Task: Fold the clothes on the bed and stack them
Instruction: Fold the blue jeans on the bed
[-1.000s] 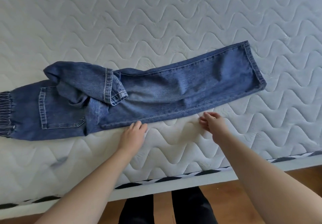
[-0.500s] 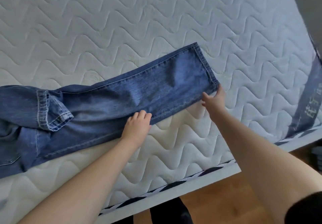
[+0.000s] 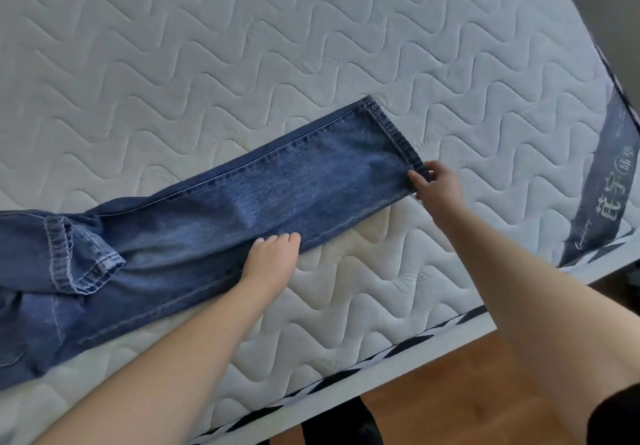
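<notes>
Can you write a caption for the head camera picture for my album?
Right hand pinches the hem of blue denim jeans on a white quilted mattress; left hand presses the leg.

Bare forearms; black short sleeve on right arm; dark trousers.

Jeans laid flat on quilted white mattress, one leg extended rightward, other leg folded back at left, cuff upturned. Left hand flat on near seam, fingers straight. Right hand pinching near corner of hem. Wooden floor below mattress edge.
</notes>
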{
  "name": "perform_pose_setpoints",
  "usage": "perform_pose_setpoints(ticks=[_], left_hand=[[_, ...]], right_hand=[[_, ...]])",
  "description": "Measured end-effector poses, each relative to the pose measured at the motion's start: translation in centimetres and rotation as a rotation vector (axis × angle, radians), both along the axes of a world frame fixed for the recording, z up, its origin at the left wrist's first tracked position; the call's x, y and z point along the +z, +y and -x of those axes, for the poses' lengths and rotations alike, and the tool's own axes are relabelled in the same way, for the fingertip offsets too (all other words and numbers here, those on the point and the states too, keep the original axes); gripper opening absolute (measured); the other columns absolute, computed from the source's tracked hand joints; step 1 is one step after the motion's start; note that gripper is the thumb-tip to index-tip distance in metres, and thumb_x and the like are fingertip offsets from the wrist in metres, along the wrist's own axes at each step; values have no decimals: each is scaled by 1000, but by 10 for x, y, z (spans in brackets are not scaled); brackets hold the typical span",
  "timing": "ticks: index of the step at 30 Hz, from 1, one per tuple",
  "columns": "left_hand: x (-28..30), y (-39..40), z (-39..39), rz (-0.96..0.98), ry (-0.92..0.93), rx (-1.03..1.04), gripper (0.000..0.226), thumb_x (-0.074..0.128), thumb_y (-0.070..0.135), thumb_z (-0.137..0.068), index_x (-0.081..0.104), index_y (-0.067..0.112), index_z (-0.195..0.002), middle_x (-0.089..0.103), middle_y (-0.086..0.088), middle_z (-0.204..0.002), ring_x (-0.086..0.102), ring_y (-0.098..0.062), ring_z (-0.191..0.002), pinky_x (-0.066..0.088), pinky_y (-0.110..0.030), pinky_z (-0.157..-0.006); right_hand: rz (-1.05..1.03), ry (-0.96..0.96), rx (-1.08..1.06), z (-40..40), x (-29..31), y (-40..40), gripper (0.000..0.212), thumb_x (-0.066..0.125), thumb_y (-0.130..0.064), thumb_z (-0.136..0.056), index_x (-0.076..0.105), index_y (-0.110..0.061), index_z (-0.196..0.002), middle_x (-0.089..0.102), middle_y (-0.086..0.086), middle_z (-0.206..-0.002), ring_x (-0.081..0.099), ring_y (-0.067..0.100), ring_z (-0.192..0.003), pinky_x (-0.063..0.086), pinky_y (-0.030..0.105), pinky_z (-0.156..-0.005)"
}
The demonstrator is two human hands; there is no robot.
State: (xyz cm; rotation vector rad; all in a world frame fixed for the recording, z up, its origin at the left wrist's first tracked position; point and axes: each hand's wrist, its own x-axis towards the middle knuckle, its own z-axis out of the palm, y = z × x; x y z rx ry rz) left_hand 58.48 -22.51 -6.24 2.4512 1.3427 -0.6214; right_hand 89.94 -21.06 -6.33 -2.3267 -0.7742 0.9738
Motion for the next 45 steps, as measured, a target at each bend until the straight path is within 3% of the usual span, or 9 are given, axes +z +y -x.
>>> perform_pose_setpoints(ticks=[4, 10, 16, 20, 23, 29, 34, 40, 45], left_hand=[[16, -12, -3, -252, -210, -185, 26, 80, 9, -57, 58, 15, -68, 56, -1, -61, 56, -22, -55, 40, -30, -52], [12, -33, 17, -187, -39, -56, 32, 77, 20, -72, 65, 18, -101, 61, -5, -93, 60, -26, -80, 45, -37, -64], [0, -33, 39, -84, 70, 43, 22, 63, 13, -83, 58, 17, -104, 61, -6, -102, 60, -28, -93, 47, -39, -69], [-5, -22, 42, 128, 24, 0, 21, 47, 7, -90, 46, 18, -107, 54, -3, -104, 60, -26, -95, 40, -37, -63], [5, -15, 42, 222, -62, -77, 18, 46, 6, -87, 45, 20, -97, 55, -2, -96, 61, -28, -87, 35, -36, -58], [25, 31, 4, 278, -261, -69, 15, 50, 35, -94, 44, 22, -89, 56, 3, -91, 58, -23, -84, 40, -33, -64], [16, 117, -86, 100, -464, 0, 28, 53, 29, -96, 55, 14, -120, 56, -9, -117, 53, -29, -108, 42, -42, -92], [-2, 179, -183, 79, -175, 105, 77, 57, 63, -86, 33, 21, -146, 41, -6, -146, 41, -29, -132, 31, -44, -106], [-11, 196, -207, 247, -347, 100, 26, 64, 38, -91, 59, 16, -103, 63, -9, -108, 57, -31, -107, 40, -32, -81]], right_hand=[[-74, -118, -1, -20, 12, -17, 11, 68, -31, -89, 61, -23, -90, 61, -8, -73, 56, 10, -61, 41, 19, -55], [157, 17, -82, -14, -12, -51, 21, 65, -19, -89, 67, -16, -110, 68, 6, -100, 60, 19, -81, 50, 34, -74], [92, 25, 62, 2, -3, -18, 42, 64, -47, -87, 64, -21, -120, 70, -2, -108, 65, 20, -95, 53, 39, -87], [79, -23, 79, 12, 0, 6, 20, 61, -26, -93, 65, -20, -111, 66, -1, -99, 59, 11, -76, 44, 24, -63], [0, -44, -54, 7, 7, 6, 10, 59, -23, -94, 65, -23, -103, 65, -1, -94, 61, 19, -84, 43, 26, -72], [82, 31, -76, -1, 8, -18, 42, 67, -45, -88, 65, -14, -116, 60, 2, -103, 60, 21, -89, 42, 27, -70], [146, 161, -48, -14, 1, -39, 45, 69, -48, -86, 66, -13, -113, 66, 8, -104, 59, 20, -83, 46, 31, -74], [314, 2, 311, -26, -6, -51, 34, 67, -40, -89, 63, -14, -110, 49, 14, -105, 50, 26, -90, 40, 28, -80], [233, 88, 221, -33, 7, -48, 34, 65, -42, -90, 55, -13, -76, 61, 7, -75, 57, 23, -70, 41, 34, -60]])
